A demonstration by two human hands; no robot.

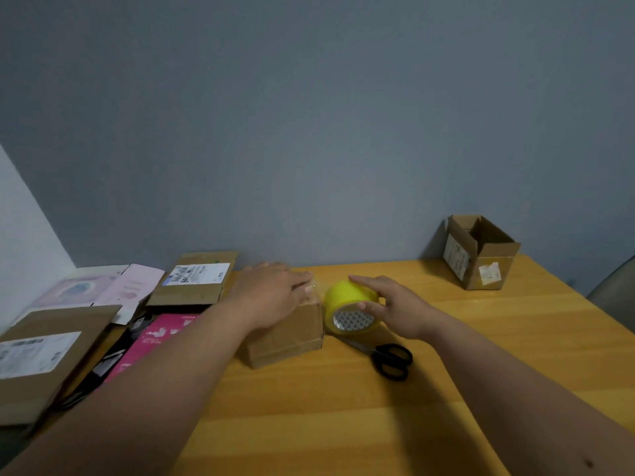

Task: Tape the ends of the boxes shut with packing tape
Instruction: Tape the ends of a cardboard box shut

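Note:
A small brown cardboard box sits on the wooden table near the middle. My left hand lies flat on its top, fingers straight and pressing down. Right beside the box is a yellow roll of packing tape. My right hand grips the roll, fingers over its top and thumb at its open core. A short clear strip seems to run from the roll to the box top under my left fingers.
Black scissors lie just in front of the tape. An open cardboard box stands at the back right by the wall. Flat boxes with labels, a pink package and another brown box crowd the left side.

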